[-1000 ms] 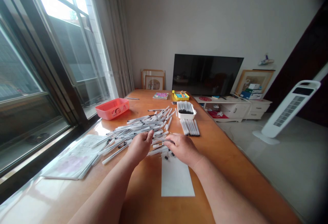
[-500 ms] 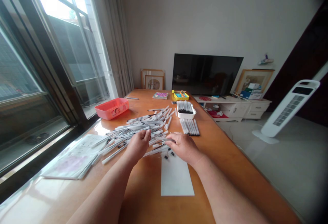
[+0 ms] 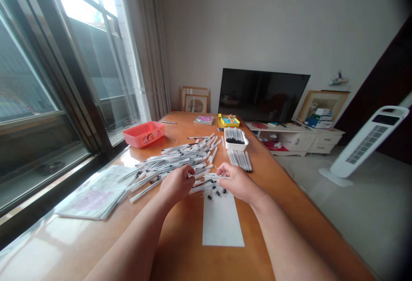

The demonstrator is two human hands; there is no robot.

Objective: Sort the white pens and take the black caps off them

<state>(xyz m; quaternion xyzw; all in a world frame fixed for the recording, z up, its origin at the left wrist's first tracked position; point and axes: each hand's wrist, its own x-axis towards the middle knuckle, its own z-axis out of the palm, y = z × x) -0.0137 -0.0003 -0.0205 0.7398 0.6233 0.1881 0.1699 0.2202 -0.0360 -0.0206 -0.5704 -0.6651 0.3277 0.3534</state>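
Compared with half a second ago, the view has shifted slightly, the right hand sits a little farther from the left hand, and more small black caps show on the white paper sheet. The loose pen pile looks much the same, spread across the brown table just beyond the hands. Pink basket far left, printed papers near left. White tray of pens at right, pen row on the table just in front of it. Far end: yellow box and magazine. Beyond: black TV on a white cabinet, white tower fan on the floor, grey curtain by the window. Both forearms reach forward from the bottom edge, hands apart. Right thumb and bent forefinger pinch a white pen barrel near the paper's far end. Left fingers curled, thumb against forefinger; can't tell if anything's between them.
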